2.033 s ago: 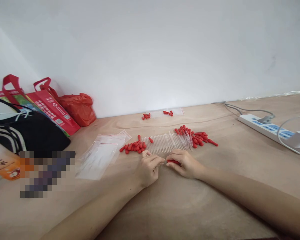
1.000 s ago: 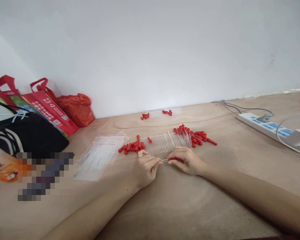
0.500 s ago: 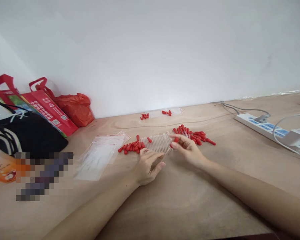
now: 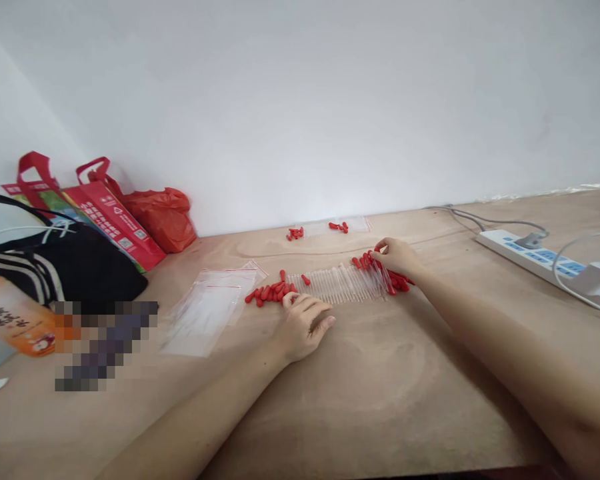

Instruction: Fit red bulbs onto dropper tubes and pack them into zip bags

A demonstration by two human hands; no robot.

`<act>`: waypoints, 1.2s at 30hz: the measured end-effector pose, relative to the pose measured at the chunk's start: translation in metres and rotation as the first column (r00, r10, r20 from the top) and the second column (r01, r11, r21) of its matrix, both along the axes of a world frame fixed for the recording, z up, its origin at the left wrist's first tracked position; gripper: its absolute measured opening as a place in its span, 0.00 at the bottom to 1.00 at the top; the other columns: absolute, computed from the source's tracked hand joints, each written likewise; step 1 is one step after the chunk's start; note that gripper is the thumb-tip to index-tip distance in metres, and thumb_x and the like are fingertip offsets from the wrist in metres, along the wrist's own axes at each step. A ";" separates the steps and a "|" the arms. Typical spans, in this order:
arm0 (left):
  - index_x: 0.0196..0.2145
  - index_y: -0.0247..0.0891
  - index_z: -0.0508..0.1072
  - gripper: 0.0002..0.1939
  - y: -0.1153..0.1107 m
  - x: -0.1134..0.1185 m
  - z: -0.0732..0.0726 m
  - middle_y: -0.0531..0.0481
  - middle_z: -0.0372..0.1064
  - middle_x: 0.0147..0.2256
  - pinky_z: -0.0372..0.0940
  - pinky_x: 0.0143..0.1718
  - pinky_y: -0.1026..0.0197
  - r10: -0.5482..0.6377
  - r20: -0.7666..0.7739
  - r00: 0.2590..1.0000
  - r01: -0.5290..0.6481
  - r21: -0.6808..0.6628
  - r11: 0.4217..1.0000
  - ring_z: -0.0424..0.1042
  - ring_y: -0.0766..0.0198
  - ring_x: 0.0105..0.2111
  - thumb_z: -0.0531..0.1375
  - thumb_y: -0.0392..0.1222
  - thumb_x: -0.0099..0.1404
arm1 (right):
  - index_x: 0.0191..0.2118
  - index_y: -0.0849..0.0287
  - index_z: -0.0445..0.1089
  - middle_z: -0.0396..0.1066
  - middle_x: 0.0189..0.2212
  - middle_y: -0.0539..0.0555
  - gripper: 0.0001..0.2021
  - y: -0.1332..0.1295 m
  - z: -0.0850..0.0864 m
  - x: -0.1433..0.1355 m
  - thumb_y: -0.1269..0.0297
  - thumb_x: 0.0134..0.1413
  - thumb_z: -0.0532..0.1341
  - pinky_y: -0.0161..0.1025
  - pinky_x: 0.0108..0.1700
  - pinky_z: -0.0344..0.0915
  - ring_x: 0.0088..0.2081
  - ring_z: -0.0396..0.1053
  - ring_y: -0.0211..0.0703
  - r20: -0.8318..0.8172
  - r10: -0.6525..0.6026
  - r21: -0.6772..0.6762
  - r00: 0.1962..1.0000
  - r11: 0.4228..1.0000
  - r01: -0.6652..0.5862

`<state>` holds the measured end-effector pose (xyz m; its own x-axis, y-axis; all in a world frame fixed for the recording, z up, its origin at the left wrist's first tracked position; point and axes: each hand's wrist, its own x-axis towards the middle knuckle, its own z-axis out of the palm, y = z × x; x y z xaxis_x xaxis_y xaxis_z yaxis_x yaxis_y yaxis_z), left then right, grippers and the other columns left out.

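We're prob. laying a dropper (image 4: 377,253) on the red pile (image 4: 363,261) at the tubes' (image 4: 325,285) R end, R hand (image 4: 399,255) seemingly pinching it; L hand (image 4: 303,327) is lying nearby, fingers apart, nothing visible inside. Next move's prob. calling for gentle release.

The wooden table (image 4: 380,413) bears clear tubes (image 4: 325,285), red bulbs (image 4: 270,292) beside them, flat bags (image 4: 195,327), a power strip (image 4: 520,247), a black bag (image 4: 95,273) and an orange pack (image 4: 17,320).

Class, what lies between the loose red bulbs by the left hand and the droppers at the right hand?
The head view shows a row of clear tubes, with one red bulb near its left end.
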<state>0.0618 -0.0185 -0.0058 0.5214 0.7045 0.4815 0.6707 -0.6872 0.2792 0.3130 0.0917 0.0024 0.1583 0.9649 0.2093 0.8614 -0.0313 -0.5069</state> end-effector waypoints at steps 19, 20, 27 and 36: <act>0.26 0.41 0.68 0.04 0.020 -0.009 0.005 0.50 0.67 0.30 0.49 0.39 0.53 0.472 -0.010 0.882 -0.468 0.101 0.878 0.63 0.58 0.37 0.55 0.42 0.56 | 0.25 0.56 0.70 0.71 0.25 0.51 0.12 -0.052 -0.013 0.033 0.54 0.45 0.55 0.35 0.30 0.57 0.30 0.66 0.42 0.216 0.151 0.086 0.964 0.981 -0.173; 0.27 0.41 0.68 0.05 0.026 -0.011 0.008 0.49 0.67 0.31 0.49 0.39 0.53 0.519 -0.024 0.854 -0.516 0.089 0.852 0.63 0.57 0.37 0.55 0.43 0.56 | 0.25 0.56 0.71 0.71 0.25 0.51 0.12 -0.052 -0.013 0.032 0.54 0.44 0.55 0.35 0.29 0.57 0.30 0.66 0.42 0.206 0.144 0.069 0.968 0.984 -0.162; 0.21 0.39 0.69 0.20 0.064 -0.006 0.017 0.44 0.65 0.31 0.49 0.40 0.47 0.612 -0.205 0.763 -0.619 0.036 0.784 0.60 0.50 0.39 0.54 0.60 0.51 | 0.25 0.57 0.71 0.72 0.25 0.54 0.11 -0.049 -0.010 0.021 0.57 0.44 0.55 0.34 0.25 0.54 0.29 0.67 0.43 0.161 0.025 -0.017 0.987 1.000 -0.023; 0.21 0.38 0.70 0.15 0.071 0.002 0.015 0.43 0.64 0.30 0.49 0.40 0.48 0.622 -0.264 0.737 -0.619 0.102 0.778 0.60 0.50 0.38 0.53 0.51 0.53 | 0.22 0.57 0.70 0.71 0.22 0.54 0.11 -0.049 -0.005 0.019 0.60 0.45 0.53 0.35 0.25 0.53 0.27 0.67 0.43 0.196 0.006 -0.020 0.981 1.000 -0.002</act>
<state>0.0635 0.0523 0.0092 0.0778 0.9150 0.3959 0.9954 -0.0933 0.0202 0.3320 0.0426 -0.0029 0.1118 0.9698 0.2169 0.9443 -0.0356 -0.3272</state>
